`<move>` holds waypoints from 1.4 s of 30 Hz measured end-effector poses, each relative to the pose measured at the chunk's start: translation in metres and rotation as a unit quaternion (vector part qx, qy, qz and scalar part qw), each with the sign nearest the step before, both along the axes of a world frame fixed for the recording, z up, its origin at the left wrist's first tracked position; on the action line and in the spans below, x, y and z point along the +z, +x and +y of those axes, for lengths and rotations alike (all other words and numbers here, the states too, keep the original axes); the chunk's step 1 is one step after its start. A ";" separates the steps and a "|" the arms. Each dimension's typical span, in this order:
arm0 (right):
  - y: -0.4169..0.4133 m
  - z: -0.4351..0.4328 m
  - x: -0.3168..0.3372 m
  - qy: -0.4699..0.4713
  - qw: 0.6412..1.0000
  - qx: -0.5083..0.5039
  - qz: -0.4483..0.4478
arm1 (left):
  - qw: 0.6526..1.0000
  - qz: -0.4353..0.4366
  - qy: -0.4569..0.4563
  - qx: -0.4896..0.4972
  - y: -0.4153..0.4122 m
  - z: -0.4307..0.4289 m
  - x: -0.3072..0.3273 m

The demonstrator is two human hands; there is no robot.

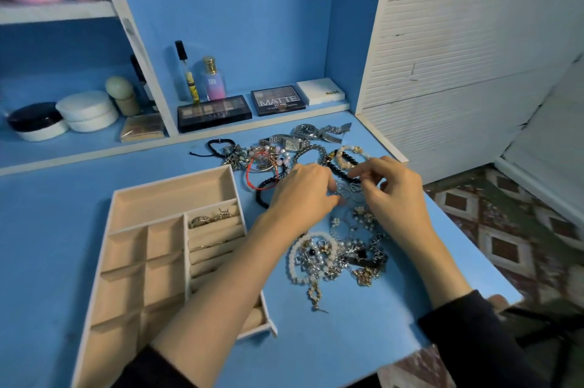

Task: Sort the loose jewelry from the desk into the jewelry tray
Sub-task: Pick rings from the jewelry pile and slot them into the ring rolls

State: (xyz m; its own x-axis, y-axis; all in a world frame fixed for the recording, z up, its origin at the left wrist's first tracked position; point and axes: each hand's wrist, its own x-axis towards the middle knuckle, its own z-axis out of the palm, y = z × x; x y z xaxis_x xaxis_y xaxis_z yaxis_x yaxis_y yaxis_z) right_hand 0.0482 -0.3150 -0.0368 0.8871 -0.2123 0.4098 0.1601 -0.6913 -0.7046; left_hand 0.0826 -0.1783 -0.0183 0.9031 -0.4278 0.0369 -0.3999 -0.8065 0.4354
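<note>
Both hands work the jewelry pile [335, 229] on the desk [47, 229] — my left hand [303, 188] and right hand [392, 188] pinching what looks like a heart-link chain [349, 191]. I'd tease it free slowly before lifting it to the tray [170, 191] — snags likely.

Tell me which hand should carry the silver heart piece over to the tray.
Left, probably. Both hands meet at the silver heart piece, but the jewelry tray lies on the left hand's side, its forearm already over it. The right hand would have to cross over.
</note>
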 end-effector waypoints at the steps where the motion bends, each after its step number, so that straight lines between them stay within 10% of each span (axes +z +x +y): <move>1: 0.000 0.000 0.000 0.000 1.000 0.001 0.002 | 1.000 0.008 -0.004 -0.001 0.000 0.000 0.001; 20: -0.001 0.006 0.010 -0.240 0.963 -0.011 0.124 | 0.994 0.003 -0.089 0.057 -0.008 0.036 0.008; 42: 0.008 0.008 0.018 -0.150 0.964 0.002 0.219 | 0.991 0.005 -0.119 0.055 -0.016 0.041 0.010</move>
